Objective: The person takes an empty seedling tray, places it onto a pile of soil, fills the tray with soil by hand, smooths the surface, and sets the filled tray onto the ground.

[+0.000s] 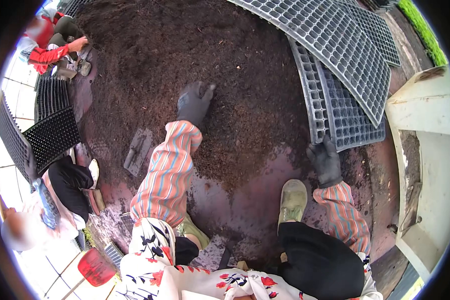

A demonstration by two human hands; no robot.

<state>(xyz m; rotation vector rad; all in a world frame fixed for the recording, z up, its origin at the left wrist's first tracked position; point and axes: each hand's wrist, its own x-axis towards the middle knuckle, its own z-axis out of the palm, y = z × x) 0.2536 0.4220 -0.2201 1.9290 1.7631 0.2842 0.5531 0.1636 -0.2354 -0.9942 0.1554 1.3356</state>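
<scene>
My left hand (195, 103), in a dark glove, is over the heap of dark soil (150, 65). Its fingers are curled in, and whatever may be inside them is hidden. At the right, my gloved right hand (326, 162) pinches the near corner of a black plastic seedling tray (319, 112) with many square cells. That tray lies partly beneath other seedling trays (330, 45) that overlap at the upper right. A flat trowel (137, 150) rests on the ground left of my left forearm.
A co-worker in red sleeves (47, 55) crouches at the upper left. Another person in black trousers (67, 182) holds a black tray (52, 135) at the left. A whitish frame (425, 105) stands at the right, and a red scoop (96, 267) lies at lower left.
</scene>
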